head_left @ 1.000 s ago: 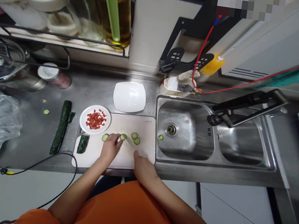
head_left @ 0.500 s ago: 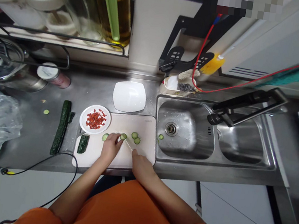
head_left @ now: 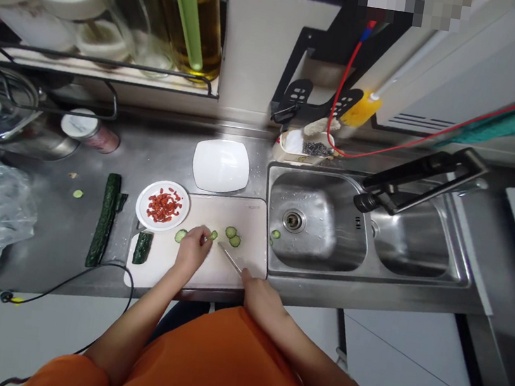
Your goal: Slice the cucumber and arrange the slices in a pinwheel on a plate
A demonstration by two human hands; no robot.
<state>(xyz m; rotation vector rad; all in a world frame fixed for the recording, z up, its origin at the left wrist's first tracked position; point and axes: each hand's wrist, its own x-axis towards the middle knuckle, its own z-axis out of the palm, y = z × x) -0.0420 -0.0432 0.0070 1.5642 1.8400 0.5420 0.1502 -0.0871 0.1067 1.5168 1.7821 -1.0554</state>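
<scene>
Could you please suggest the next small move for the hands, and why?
Probably the right hand should bring the knife to the cucumber piece: the left hand holds it over the cutting board, while the blade sits slightly apart.

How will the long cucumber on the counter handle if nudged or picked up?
The long cucumber is probably stiff, being thick and almost straight. Its rounded sides could let it roll sideways on the flat counter, though the small dark piece on its right may check that. Bumpy skin should give fair grip.
</scene>
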